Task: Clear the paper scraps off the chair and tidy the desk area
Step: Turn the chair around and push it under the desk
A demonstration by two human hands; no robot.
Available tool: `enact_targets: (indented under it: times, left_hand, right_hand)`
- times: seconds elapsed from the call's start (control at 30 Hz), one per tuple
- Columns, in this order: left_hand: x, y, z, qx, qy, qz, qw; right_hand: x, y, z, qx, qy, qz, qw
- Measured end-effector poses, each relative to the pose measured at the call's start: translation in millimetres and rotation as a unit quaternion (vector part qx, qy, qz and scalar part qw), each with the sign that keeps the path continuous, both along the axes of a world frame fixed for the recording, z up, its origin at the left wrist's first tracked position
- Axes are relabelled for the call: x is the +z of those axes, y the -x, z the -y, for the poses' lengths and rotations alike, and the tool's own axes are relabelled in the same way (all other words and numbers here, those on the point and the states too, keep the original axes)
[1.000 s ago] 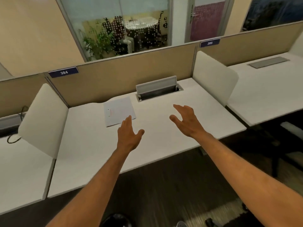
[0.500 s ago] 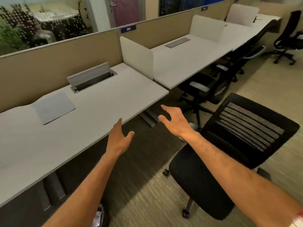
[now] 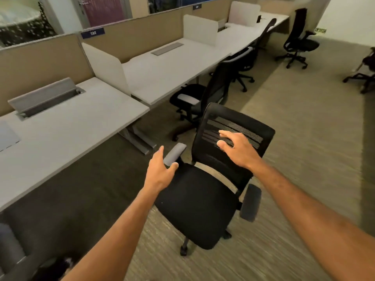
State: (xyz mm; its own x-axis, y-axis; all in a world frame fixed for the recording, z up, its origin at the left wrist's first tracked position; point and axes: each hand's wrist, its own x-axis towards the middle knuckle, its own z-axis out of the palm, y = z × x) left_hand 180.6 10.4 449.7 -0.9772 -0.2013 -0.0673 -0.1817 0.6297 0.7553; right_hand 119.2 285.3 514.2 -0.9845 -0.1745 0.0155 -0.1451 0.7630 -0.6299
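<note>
A black office chair (image 3: pixel 198 207) with a mesh back stands on the carpet in front of me, its seat bare of any paper I can make out. My left hand (image 3: pixel 160 171) hovers open beside the chair's grey left armrest (image 3: pixel 175 154). My right hand (image 3: pixel 236 149) is open with fingers spread, in front of the mesh backrest (image 3: pixel 249 126). Whether either hand touches the chair I cannot tell. A white desk (image 3: pixel 67 134) lies to the left, with a sheet of paper (image 3: pixel 7 136) at the frame's left edge.
An open grey cable tray (image 3: pixel 44 98) is set in the desk. White dividers (image 3: pixel 105 67) separate further desks along the tan partition. More black chairs (image 3: pixel 213 92) stand at the neighbouring desks, others far right (image 3: pixel 300 43). The desk's metal leg (image 3: pixel 138 140) is near the chair.
The view has swung right from the desk to the chair. Both hands have moved off the desk towards the chair, the right one now in front of its backrest.
</note>
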Motion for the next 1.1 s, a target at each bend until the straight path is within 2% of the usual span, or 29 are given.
enact_targets:
  times: [0.17, 0.3, 0.5, 0.63, 0.83, 1.0, 1.1]
  left_hand:
    - [1, 12, -86, -0.02, 0.0, 0.003, 1.0]
    - [9, 58, -113, -0.064, 0.048, -0.001, 0.997]
    - [20, 183, -145, -0.184, 0.145, -0.023, 0.972]
    - [7, 270, -173, -0.226, 0.187, -0.026, 0.956]
    - [-31, 385, -198, -0.253, 0.241, -0.044, 0.936]
    - [-67, 464, -205, -0.306, 0.3, -0.002, 0.903]
    - [-84, 499, -219, -0.332, 0.326, 0.02, 0.885]
  right_hand:
    - [0, 26, -79, 0.002, -0.025, 0.003, 1.0]
    - [-3, 58, -116, -0.02, -0.021, 0.009, 1.0]
    - [-24, 113, -165, -0.09, -0.006, 0.029, 0.995]
    - [-52, 161, -193, -0.123, -0.033, 0.043, 0.991]
    - [-103, 248, -218, -0.107, -0.09, 0.056, 0.989]
    - [-149, 309, -237, -0.115, -0.141, 0.116, 0.976]
    - [-175, 330, -245, -0.105, -0.14, 0.143, 0.974]
